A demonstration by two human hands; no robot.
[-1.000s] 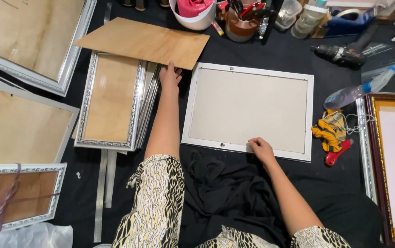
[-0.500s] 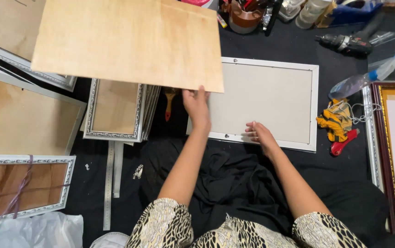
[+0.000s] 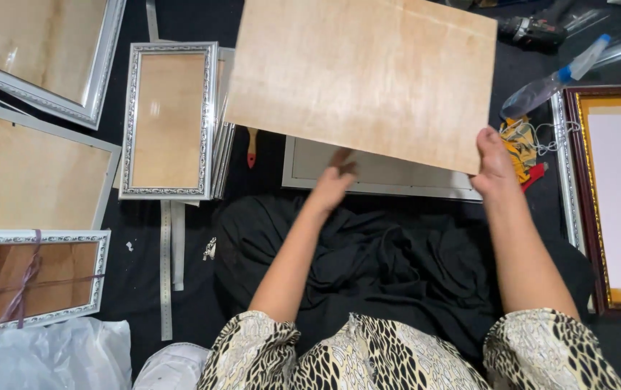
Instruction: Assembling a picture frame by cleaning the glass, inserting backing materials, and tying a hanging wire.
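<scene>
A thin rectangular plywood board [image 3: 364, 76] is held up in the air over a white picture frame [image 3: 368, 177] lying face down on the black floor cloth. My left hand [image 3: 333, 182] grips the board's near edge from beneath, its fingers partly hidden by the wood. My right hand [image 3: 494, 162] pinches the board's lower right corner. Most of the white frame is hidden behind the board.
Silver ornate frames [image 3: 169, 119] are stacked to the left, with larger ones [image 3: 32, 173] beyond. A dark gold-trimmed frame [image 3: 617, 195] lies at right. A spray bottle [image 3: 552, 79], a drill [image 3: 534, 30], a small brush [image 3: 252, 148], metal rulers [image 3: 168, 267].
The board rose from the stack at left and swung right over the white frame. My right hand left the frame and took the board's corner.
</scene>
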